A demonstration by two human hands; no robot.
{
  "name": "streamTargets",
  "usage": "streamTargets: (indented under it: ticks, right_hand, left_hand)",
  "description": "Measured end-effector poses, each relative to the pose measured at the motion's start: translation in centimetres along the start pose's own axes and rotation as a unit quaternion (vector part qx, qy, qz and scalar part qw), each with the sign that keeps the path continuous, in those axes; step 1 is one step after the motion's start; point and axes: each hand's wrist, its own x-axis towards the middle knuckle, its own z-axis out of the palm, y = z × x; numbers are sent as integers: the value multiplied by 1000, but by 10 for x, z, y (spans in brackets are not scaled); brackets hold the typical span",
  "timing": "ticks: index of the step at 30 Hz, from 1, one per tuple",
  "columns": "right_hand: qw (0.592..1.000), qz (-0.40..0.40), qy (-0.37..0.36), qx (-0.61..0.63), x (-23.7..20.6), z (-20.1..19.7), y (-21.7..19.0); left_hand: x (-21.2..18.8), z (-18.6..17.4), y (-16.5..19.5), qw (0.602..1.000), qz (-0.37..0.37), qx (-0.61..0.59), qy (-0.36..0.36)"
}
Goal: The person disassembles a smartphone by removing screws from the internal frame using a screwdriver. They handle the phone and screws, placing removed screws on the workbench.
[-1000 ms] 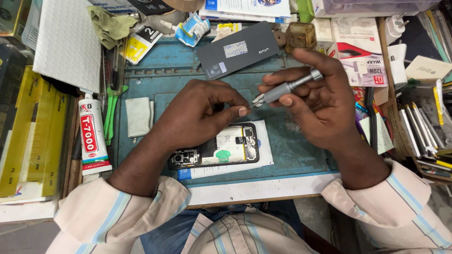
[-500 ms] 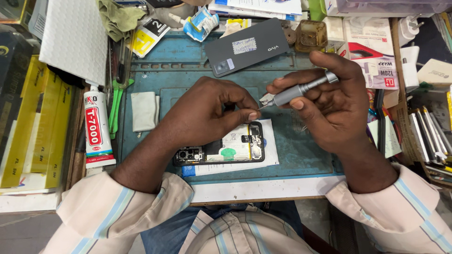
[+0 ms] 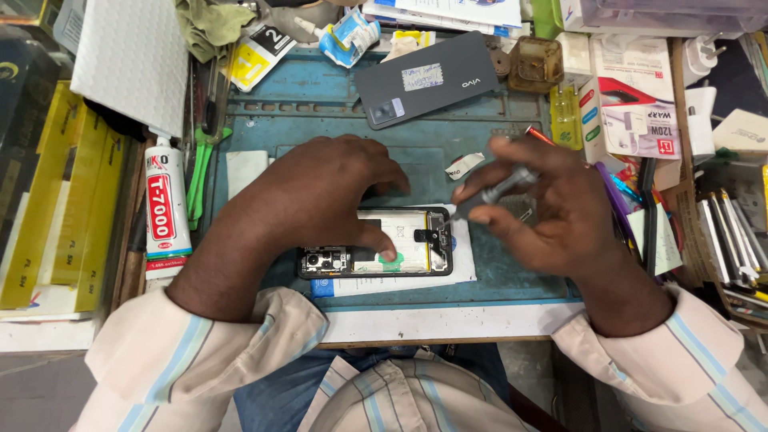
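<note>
Phone [image 3: 376, 252] lying open on the blue mat [image 3: 512, 276], back cover [image 3: 428, 80] already off. Left hand [image 3: 320, 192] pinning it down, right hand [image 3: 552, 208] clamped on a screwdriver [image 3: 500, 190], blurry, probably near the top edge. Internals left to do.

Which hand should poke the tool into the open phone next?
Probably the right hand. It already pinches the grey screwdriver, whose tip points at the right end of the open phone. The left hand lies flat over the phone with its thumb pressed on it, so it looks better suited to steadying.
</note>
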Motion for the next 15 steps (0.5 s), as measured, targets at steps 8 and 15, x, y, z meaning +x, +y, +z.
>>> streamTargets:
  ticks: [8, 15]
  right_hand:
    - [989, -35, -64, -129, 8, 2, -12]
    - [986, -33, -70, -149, 13, 4, -12]
  left_hand:
    - [-2, 0, 18, 992, -36, 58, -106]
    - [-8, 7, 23, 991, -49, 91, -87]
